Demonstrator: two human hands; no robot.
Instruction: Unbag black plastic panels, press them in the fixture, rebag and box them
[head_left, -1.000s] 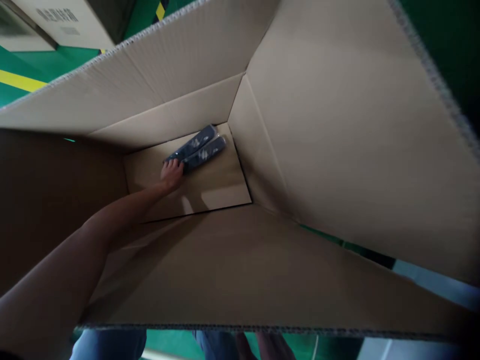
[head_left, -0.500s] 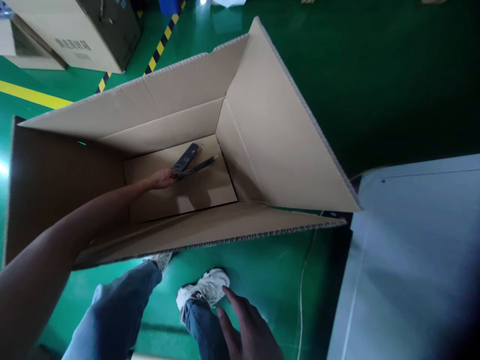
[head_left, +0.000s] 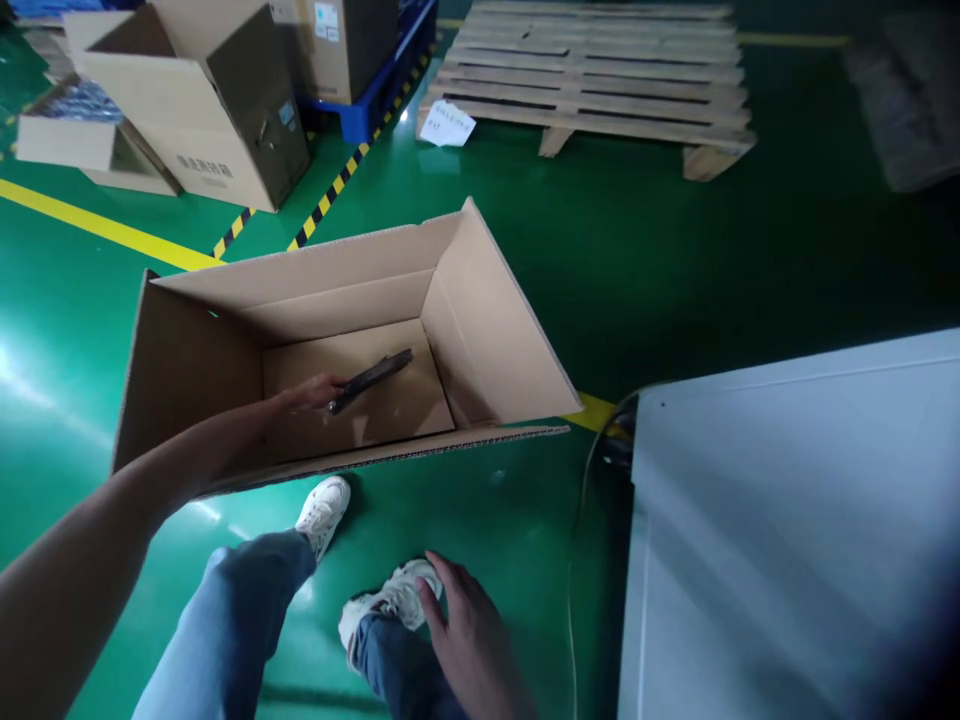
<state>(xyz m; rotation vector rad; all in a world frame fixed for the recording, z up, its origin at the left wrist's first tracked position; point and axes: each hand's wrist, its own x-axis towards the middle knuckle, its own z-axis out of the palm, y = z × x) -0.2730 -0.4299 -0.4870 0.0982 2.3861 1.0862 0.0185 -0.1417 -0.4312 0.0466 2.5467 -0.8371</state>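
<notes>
My left hand (head_left: 315,391) reaches down inside a tall open cardboard box (head_left: 510,340). Its fingers are closed around the near end of a long dark strip (head_left: 373,379), which seems to have clear plastic wrap at its end. Whether this is one piece or two lying together I cannot tell. The strip slants up to the right, above the bare bottom of the box. Outside the box, over my shoe and lower leg, my right hand (head_left: 471,625) hangs with thumb and fingers apart, holding nothing.
A pale flat-topped cabinet or machine (head_left: 795,500) stands at the right, a cable (head_left: 571,600) running down beside it. Other cardboard boxes (head_left: 199,150) stand at the back left. A wooden pallet (head_left: 592,70) lies at the back, a paper sheet (head_left: 448,123) at its corner.
My view has pulled up and back, showing more floor. Two dark strips were fanned apart in my left hand; now they look like a single one. My right hand stays low outside the box.
</notes>
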